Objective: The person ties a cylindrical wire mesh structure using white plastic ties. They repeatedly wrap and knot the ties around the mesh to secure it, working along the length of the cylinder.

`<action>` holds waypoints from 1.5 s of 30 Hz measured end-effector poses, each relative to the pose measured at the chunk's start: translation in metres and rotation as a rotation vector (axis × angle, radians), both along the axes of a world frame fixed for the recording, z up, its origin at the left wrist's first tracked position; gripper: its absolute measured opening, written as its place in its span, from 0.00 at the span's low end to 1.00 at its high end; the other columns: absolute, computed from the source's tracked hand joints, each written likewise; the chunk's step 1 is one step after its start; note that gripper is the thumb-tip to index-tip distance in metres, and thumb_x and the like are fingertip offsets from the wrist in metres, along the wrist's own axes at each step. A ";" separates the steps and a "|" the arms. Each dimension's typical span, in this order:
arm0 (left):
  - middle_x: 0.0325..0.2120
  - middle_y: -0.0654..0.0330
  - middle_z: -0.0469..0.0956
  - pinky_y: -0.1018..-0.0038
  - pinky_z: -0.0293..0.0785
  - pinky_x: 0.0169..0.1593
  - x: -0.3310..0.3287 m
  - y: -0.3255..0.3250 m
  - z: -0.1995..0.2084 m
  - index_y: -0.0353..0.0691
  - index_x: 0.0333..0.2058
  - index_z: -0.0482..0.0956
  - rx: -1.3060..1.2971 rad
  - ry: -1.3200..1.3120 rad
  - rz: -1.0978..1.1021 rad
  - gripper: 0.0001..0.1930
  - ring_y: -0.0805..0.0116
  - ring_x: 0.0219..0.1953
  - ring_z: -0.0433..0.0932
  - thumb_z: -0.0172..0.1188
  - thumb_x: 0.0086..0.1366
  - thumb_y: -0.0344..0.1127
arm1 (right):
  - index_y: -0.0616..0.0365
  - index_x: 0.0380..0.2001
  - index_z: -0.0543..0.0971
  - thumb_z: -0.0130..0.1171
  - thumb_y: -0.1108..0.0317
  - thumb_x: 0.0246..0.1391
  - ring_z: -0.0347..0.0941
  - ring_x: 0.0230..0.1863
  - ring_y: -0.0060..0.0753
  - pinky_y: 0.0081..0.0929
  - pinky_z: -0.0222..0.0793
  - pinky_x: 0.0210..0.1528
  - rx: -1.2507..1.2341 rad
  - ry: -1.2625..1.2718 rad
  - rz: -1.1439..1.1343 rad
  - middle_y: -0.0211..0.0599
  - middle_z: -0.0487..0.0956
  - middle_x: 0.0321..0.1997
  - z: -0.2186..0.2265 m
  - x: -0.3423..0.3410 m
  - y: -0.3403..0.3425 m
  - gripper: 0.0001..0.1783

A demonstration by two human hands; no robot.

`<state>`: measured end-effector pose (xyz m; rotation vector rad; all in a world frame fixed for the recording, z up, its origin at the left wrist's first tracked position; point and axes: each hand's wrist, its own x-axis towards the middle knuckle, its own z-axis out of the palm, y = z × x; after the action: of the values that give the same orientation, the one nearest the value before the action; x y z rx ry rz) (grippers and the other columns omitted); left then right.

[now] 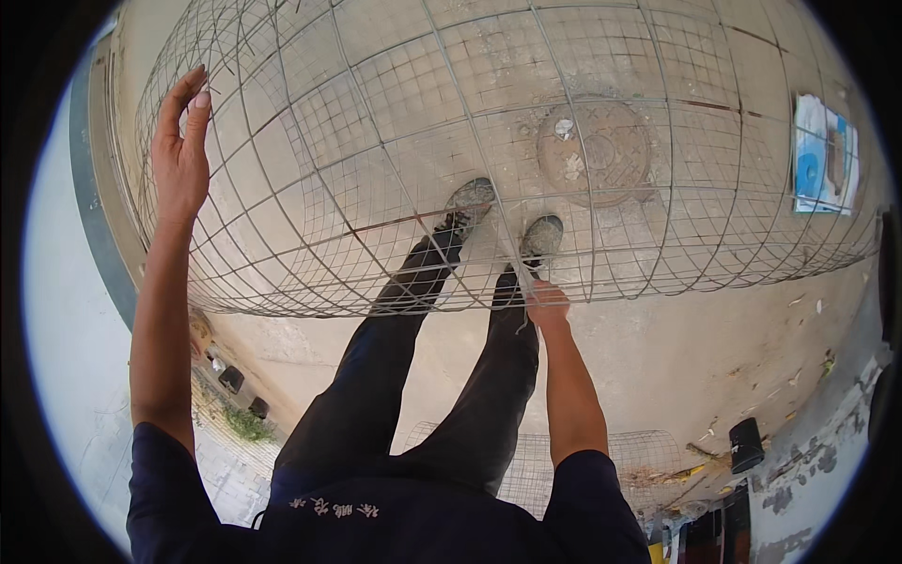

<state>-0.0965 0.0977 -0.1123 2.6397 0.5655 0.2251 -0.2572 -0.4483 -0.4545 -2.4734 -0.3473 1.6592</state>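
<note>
A large roll of grey wire mesh [376, 141] stretches across the upper view, its square grid spotted with rust. My left hand [180, 155] is raised at the roll's left end, thumb and forefinger stretched out and apart beside the cut wire ends. Whether its fingertips touch a wire is hard to tell. On the mesh's near edge, in front of my right shin, my right hand [548, 303] is closed round the wire. A pale thin strip [526, 274] runs up from that hand along the mesh; its lower end dangles beside my fingers.
My shoes stand on concrete, seen through the mesh. Beyond them lies a round manhole cover [594, 150]. A blue and white printed sack [825, 158] lies at the far right. More mesh [639, 456] lies behind me, near a black container [746, 446]. A wall borders the left.
</note>
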 end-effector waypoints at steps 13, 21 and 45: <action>0.51 0.55 0.80 0.67 0.69 0.65 -0.128 -0.130 0.151 0.34 0.59 0.75 -0.933 -0.164 0.397 0.20 0.65 0.56 0.78 0.53 0.79 0.44 | 0.64 0.41 0.83 0.61 0.74 0.67 0.65 0.30 0.18 0.24 0.65 0.34 0.968 0.190 -0.577 0.23 0.75 0.27 0.528 0.196 0.079 0.05; 0.52 0.56 0.82 0.64 0.72 0.64 -0.080 -0.155 0.176 0.36 0.63 0.74 -1.506 -0.318 0.351 0.21 0.65 0.56 0.79 0.58 0.77 0.40 | 0.63 0.48 0.83 0.70 0.63 0.57 0.82 0.35 0.51 0.41 0.76 0.38 0.870 -0.287 -0.161 0.47 0.85 0.34 0.530 0.170 0.242 0.20; 0.19 0.68 0.67 0.73 0.68 0.37 -0.131 -0.005 0.175 0.35 0.44 0.80 -1.931 -0.222 0.303 0.18 0.74 0.22 0.64 0.44 0.69 0.39 | 0.59 0.48 0.83 0.59 0.55 0.71 0.65 0.27 0.20 0.20 0.65 0.27 0.568 0.428 -1.068 0.30 0.80 0.37 0.543 0.196 0.418 0.17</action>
<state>-0.2272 0.0930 0.0631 0.6575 0.5809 -0.0095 -0.0613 -0.0299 0.0884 -1.3781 0.4341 1.2665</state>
